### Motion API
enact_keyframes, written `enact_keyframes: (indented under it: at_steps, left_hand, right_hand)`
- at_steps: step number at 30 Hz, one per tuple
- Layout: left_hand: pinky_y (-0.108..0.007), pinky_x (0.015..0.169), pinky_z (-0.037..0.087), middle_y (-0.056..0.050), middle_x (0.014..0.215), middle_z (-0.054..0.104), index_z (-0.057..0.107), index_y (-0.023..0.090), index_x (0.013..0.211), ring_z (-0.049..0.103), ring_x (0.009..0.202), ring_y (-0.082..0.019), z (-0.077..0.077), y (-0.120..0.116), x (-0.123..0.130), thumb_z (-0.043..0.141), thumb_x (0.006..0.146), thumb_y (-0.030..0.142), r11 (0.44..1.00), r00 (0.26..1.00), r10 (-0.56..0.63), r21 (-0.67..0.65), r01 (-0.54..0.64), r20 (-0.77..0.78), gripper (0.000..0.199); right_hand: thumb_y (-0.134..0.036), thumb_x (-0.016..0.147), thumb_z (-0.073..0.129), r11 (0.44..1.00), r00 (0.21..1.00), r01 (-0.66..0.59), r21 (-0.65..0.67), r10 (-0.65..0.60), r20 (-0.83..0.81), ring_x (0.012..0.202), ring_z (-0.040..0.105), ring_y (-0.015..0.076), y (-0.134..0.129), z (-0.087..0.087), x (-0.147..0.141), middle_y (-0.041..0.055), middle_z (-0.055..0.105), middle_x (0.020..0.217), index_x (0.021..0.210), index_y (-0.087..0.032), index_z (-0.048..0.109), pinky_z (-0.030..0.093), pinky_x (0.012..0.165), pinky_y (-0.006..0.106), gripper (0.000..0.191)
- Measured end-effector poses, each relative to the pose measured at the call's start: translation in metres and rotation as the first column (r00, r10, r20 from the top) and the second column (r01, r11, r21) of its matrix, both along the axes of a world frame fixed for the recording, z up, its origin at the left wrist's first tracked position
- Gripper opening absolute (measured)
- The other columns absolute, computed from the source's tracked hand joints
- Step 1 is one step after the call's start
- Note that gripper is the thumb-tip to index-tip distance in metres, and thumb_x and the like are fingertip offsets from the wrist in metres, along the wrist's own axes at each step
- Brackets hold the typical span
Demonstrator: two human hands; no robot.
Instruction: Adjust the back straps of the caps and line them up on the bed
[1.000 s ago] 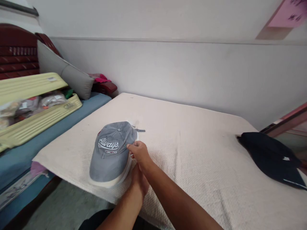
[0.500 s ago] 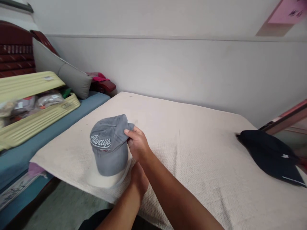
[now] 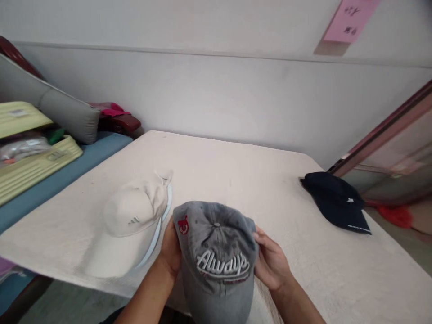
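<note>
Currently I have the gray baseball cap [image 3: 218, 236] at the bottom center of the frame, between both hands. Left hand [image 3: 171, 252] grasps its left side, most of the fingers hidden by the cap. Right hand [image 3: 272, 261] pinches the opposite edge, thumb showing on the fabric. Crown faces up, brim toward the bottom edge of the frame; raised "Always" lettering across the front, red emblem on the side by the left hand.

Left of the hands, near the left forearm: a cream cap [image 3: 130, 211] with a small striped logo, light-blue edging along its right side, lying on the pale textured cover [image 3: 236, 175]. Navy cap [image 3: 332, 198] on the same cover at right, well apart from both hands. Pink note [image 3: 351, 20] on the wall, upper right; I can't read it reliably. Yellow ribbed case [image 3: 47, 166] and gray cushion [image 3: 54, 101] at the left edge.
</note>
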State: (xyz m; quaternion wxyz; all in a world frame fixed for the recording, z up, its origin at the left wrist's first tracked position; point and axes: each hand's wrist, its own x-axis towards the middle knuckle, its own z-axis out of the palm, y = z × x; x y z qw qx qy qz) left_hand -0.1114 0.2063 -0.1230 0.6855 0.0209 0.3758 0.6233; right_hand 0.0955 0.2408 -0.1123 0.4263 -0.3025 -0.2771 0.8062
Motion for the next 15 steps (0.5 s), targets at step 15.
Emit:
enact_keyframes:
  at_steps: [15]
  left_hand:
    - [-0.03,0.062,0.054,-0.007,0.068,0.071,0.072,0.015,0.083,0.068,0.063,-0.022,0.004,0.015,0.049,0.075,0.065,0.018,0.94,0.94,-0.303,0.112,0.322,-0.158,0.018]
  right_hand:
    - [-0.048,0.078,0.065,0.973,0.966,-0.232,-0.006,0.23,-0.122,0.086,0.064,0.0215,0.002,-0.04,0.076,0.0082,0.069,0.089,0.097,-0.019,0.069,0.047,0.081,0.033,0.035]
